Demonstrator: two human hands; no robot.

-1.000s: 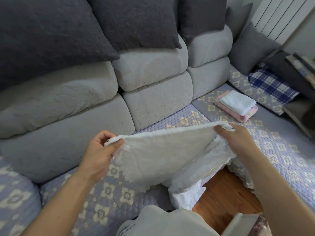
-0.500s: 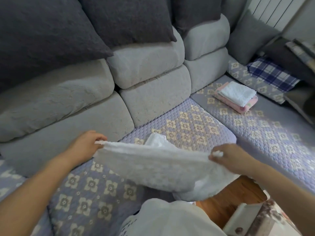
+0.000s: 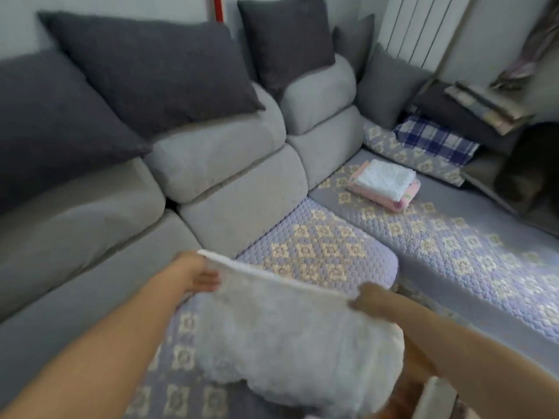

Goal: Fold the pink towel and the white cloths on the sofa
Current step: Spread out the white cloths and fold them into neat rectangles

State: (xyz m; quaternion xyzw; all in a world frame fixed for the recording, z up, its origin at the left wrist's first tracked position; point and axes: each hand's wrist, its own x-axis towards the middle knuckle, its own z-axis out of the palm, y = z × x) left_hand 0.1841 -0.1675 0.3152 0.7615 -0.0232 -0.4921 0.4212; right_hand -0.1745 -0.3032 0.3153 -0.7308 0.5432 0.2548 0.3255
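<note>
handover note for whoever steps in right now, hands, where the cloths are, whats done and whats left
Left hand: grips the far left corner of the white cloth.
Right hand: grips its far right corner; the picture is blurred, so the finger positions are unclear.
The cloth is stretched between both hands, its near part sagging over the front edge of the quilted seat cover.
Done: a folded white cloth lies on top of the folded pink towel, further along the seat to the right.
Left: finish folding the held cloth; probably add it to that stack.
</note>
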